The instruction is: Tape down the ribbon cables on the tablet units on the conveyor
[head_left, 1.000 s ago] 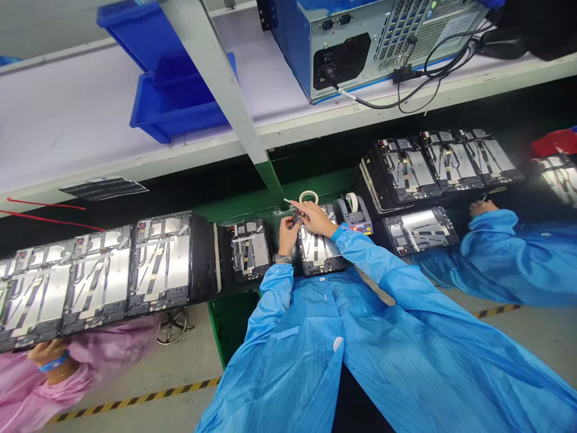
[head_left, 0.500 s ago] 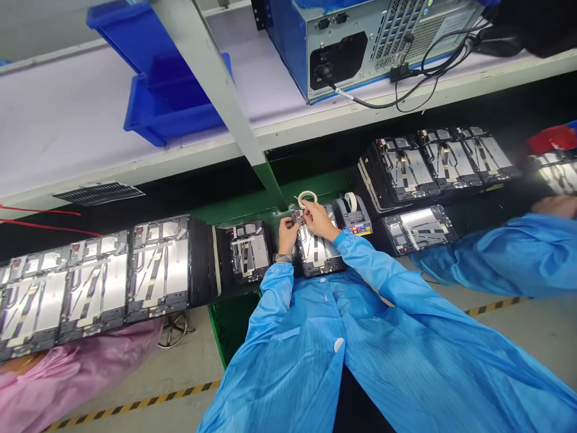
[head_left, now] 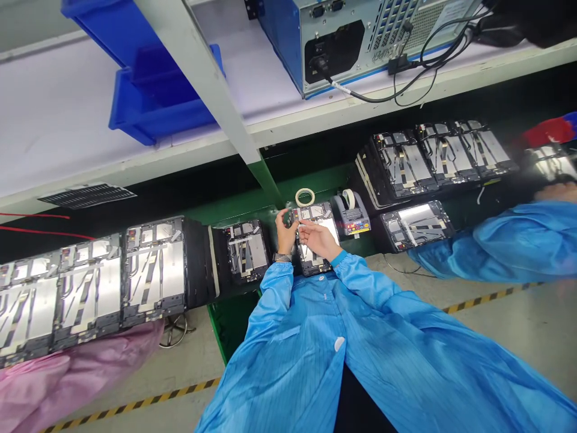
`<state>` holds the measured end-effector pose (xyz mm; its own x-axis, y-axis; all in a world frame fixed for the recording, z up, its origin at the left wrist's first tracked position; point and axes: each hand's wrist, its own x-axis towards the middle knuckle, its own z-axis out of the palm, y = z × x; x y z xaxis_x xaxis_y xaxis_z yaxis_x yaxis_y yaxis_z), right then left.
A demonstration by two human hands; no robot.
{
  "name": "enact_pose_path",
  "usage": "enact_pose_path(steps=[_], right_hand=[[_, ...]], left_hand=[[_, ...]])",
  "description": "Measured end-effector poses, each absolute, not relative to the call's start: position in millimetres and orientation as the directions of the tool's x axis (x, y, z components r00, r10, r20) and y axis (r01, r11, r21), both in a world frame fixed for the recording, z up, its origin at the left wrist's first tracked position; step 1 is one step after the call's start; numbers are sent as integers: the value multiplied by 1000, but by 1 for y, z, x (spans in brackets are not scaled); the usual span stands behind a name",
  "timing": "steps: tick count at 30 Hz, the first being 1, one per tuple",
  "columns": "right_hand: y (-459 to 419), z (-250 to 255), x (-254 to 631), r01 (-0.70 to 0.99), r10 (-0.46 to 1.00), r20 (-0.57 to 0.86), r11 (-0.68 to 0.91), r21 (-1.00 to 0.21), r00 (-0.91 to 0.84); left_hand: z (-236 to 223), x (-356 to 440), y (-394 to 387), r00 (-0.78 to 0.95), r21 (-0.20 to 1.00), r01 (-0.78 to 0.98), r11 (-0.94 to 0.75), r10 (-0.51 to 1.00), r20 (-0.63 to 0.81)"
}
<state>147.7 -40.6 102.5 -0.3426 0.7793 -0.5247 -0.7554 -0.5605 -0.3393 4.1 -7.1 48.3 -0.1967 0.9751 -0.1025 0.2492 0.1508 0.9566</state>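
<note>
An open device chassis [head_left: 318, 218] with silver shielding lies on the green bench in front of me. My left hand [head_left: 285, 231] is at its upper left corner, fingers curled and pinched on something I cannot make out. My right hand [head_left: 318, 238] rests over the chassis middle, its fingertips pinched close to the left hand's. Whether a strip of tape runs between them is too small to tell. A roll of pale tape [head_left: 305, 196] lies just behind the chassis. A tape dispenser [head_left: 350, 211] stands to its right.
A second chassis [head_left: 246, 249] lies to my left, beside a row of several more [head_left: 94, 282]. More chassis [head_left: 433, 157] are stacked at right, where a co-worker's blue sleeve [head_left: 505, 243] reaches. A pink sleeve [head_left: 54, 385] shows lower left. Blue bins [head_left: 153, 90] and a computer box [head_left: 360, 36] sit on the shelf.
My right hand has drawn back from the chassis's far edge near the tape roll to its middle. My left hand rose slightly. The co-worker's arm has shifted right.
</note>
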Motion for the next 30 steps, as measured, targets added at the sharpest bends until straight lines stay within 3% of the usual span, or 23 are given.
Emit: enact_pose_path(steps=[5,16,21,23,25,27,29,30], right_hand=[[-37,100,147,-767,771,-532,-562,-310,-349],[-31,107,142,-774,751,-577,-559,-296,-321],[-33,106,149,-756,664,-643,-625,-196,-382],[-39,104,155,-682,622,-656,-699,-217,-429],[-45,100,161,-531,604,-641,-777,-339,-474],[-48,98,167,-330,679,-611,-733,-594,-407],[-43,97,173,-35,851,-477,-496,-868,-221],[-38,97,177,152,925,-356,-336,-930,-135]], left_hand=[[58,5,-6,-123,943,325,79,992,-41],[61,2,-4,-56,883,462,86,996,-68],[63,1,-4,-42,869,488,81,997,-70],[63,1,-4,-35,873,482,75,997,-67],[63,0,-4,-36,879,470,77,997,-68],[63,0,-4,-36,883,463,84,996,-76],[63,0,-4,-37,882,463,91,996,-83],[62,0,-3,-38,882,462,92,996,-84]])
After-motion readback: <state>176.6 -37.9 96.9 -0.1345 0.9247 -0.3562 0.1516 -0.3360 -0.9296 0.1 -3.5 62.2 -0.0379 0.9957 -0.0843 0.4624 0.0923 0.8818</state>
